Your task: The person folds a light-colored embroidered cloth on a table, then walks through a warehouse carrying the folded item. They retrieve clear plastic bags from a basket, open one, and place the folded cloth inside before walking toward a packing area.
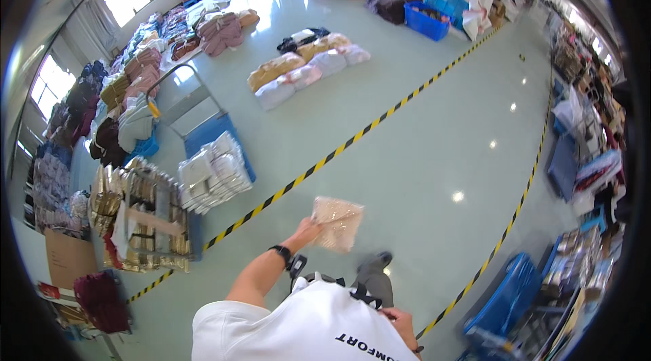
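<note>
- Head view: my left hand [308,231] is pinched on one corner of a flat clear bag [338,224] of beige fabric, out in front over the glossy green floor [420,150].
- Feels like it'd be light, floppy and slick, so I'd grab an edge.
- Right hand [401,320] is low by my white shirt [305,327]; can't tell its grip.
- Cart [213,171] of similar packs off left.

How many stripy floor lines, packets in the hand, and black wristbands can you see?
Stripy floor lines: 2
Pinkish packet held in the left hand: 1
Black wristband: 1
Total: 4
</note>
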A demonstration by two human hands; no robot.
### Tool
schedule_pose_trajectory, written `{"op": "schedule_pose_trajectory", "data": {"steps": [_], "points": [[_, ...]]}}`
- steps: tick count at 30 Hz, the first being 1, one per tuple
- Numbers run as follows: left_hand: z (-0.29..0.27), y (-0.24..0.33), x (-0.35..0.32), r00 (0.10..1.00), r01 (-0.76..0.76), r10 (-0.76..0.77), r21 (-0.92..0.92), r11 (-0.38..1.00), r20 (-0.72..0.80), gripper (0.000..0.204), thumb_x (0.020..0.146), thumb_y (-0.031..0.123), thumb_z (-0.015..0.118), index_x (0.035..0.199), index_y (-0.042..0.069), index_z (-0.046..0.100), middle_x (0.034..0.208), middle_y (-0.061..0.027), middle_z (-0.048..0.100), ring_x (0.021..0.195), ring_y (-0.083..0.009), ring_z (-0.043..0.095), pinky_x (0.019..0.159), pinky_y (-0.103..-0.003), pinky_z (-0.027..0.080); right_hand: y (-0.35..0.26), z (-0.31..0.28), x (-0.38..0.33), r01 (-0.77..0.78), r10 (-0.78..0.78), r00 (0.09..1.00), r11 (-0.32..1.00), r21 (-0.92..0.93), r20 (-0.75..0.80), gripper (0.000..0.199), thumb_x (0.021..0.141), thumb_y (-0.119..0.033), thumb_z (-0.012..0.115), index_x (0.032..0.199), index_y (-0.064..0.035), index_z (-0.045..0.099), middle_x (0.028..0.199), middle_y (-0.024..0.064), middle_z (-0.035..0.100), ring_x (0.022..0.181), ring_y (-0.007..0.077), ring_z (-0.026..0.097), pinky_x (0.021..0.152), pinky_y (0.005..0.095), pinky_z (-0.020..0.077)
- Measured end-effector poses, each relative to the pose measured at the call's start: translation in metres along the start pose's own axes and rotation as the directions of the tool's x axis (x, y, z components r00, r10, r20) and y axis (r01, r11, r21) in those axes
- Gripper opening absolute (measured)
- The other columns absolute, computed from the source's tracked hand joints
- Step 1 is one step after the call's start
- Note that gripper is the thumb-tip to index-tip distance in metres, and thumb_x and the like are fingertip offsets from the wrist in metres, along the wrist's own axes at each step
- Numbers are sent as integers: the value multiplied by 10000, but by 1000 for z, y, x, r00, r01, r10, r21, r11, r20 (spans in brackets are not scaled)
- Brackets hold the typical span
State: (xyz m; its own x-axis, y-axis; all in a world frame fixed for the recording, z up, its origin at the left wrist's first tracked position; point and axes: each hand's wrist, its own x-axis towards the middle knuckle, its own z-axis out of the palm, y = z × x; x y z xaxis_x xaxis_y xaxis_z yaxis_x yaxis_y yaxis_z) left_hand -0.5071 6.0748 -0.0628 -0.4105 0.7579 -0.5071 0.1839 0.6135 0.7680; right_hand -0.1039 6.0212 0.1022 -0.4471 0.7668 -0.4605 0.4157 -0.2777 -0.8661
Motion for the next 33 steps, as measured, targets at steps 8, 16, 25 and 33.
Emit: {"op": "schedule_pose_trajectory", "data": {"steps": [8,16,25,33], "points": [[113,20,112,989,144,-105,564,813,-101,333,842,219,554,1111,65,674,1164,-199,654,1096,-363,616,919,-434,501,-94,-304,209,-263,265,928,964,-42,261,269,898,-160,681,1091,27,693,946,68,725,823,94,644,741,245,529],[247,277,369,986,-135,162,802,582,48,464,866,295,605,1232,10,602,1225,-218,623,1178,-364,573,989,-414,467,-143,-556,465,204,-64,948,873,-442,312,329,816,-192,709,1098,-24,699,875,183,713,756,171,690,705,318,541],[425,714,737,993,19,-28,-82,996,-115,375,793,214,594,1084,-9,674,986,-247,696,933,-371,683,768,-422,526,-186,-819,733,273,-137,946,824,-497,293,347,820,-227,694,1109,-34,693,882,197,701,761,202,694,712,333,540],[579,841,867,924,142,-175,-121,982,-341,371,861,392,647,1063,90,714,1073,-142,708,1037,-324,649,889,-411,494,-228,-1103,933,293,-113,941,744,-601,320,364,824,-258,680,1118,-42,688,887,209,691,765,229,698,719,347,539]]}}
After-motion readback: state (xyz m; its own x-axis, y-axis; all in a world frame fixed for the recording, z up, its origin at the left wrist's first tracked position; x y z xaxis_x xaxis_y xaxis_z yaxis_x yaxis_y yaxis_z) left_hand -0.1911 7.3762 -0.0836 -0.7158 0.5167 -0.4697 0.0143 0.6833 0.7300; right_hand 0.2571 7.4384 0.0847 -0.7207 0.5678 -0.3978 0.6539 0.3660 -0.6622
